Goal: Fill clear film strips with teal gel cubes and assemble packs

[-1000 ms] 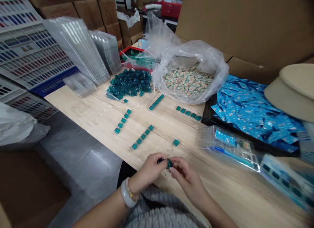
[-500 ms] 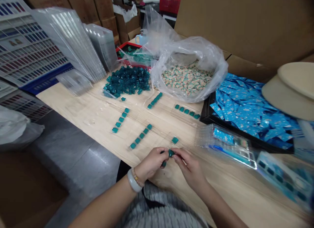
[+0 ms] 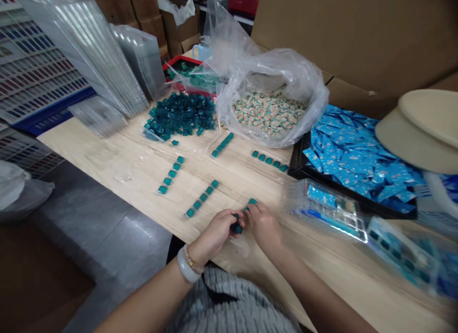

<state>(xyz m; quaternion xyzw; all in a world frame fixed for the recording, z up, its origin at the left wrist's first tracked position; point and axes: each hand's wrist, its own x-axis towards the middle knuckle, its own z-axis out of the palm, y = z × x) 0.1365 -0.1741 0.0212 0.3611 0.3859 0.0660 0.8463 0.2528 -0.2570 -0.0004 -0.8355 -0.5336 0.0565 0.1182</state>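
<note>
My left hand [image 3: 223, 228], with a bracelet and a pale bangle at the wrist, is closed around a few glossy teal pieces [image 3: 236, 226] just over the near table edge. Its neighbour, my right hand [image 3: 263, 221], reaches down to the table with fingers pinched together at a teal square piece; the fingers partly hide it. Right beyond those fingertips a teal square [image 3: 252, 201] shows on the table. Several rows of teal squares lie ahead, among them a near row [image 3: 203, 197], a left row [image 3: 171, 173] and a right row [image 3: 269, 160], on clear strips.
Behind the rows sit a heap of teal pieces [image 3: 181, 114] and a clear bag [image 3: 315, 92] of small beige-and-green pieces. A black tray [image 3: 298, 163] of blue sachets stands right, under a beige cap [image 3: 422, 128]. Clear plastic trays [image 3: 103, 51] are stacked left.
My right hand has moved away from my left hand, forward to the table by the lone teal square, carrying a teal piece. The view has shifted slightly.
</note>
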